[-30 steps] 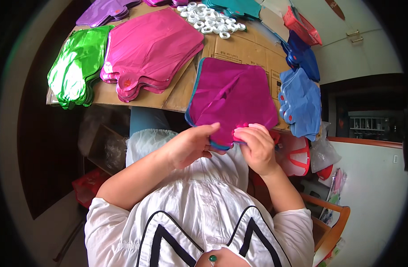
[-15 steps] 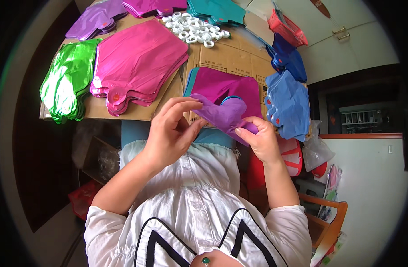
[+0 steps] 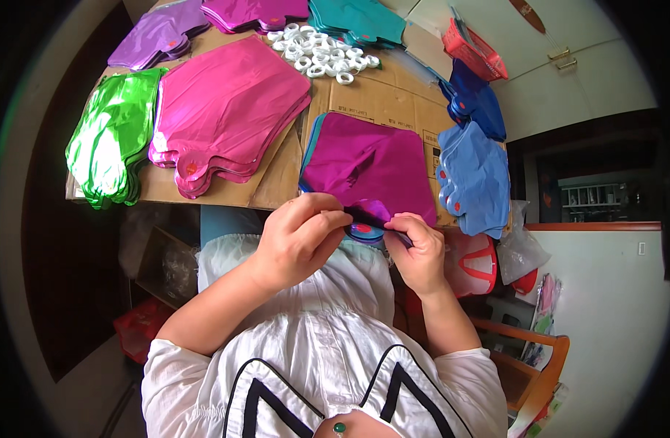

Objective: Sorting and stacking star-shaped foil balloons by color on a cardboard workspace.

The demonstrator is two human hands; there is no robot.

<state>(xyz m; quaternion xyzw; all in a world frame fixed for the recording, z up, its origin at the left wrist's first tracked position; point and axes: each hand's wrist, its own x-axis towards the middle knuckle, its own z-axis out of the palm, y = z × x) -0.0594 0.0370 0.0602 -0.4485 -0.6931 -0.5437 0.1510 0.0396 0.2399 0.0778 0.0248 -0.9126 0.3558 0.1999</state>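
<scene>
Both hands are closed on the near edge of a purple foil balloon [image 3: 369, 212], flat and seen almost edge-on. My left hand [image 3: 302, 232] pinches its left end between thumb and fingers. At the right end, my right hand [image 3: 416, 252] pinches it the same way. Just below the held edge shows a blue rounded tab [image 3: 364, 231] with a red spot. Beyond the hands lies a stack of flat balloons [image 3: 375, 153], magenta on top with teal and blue edges at its left. The fingertips hide part of the held piece.
A pink stack [image 3: 229, 109] and a shiny green stack [image 3: 108, 139] lie at left on the cardboard [image 3: 276, 171]. Light blue balloons [image 3: 477, 175] lie at right. White rings [image 3: 320, 52] are heaped at the back, near a red basket [image 3: 477, 55].
Both hands have lowered and drawn closer together. The purple balloon, loosely spread before, is now seen edge-on between them, uncovering more of the magenta stack.
</scene>
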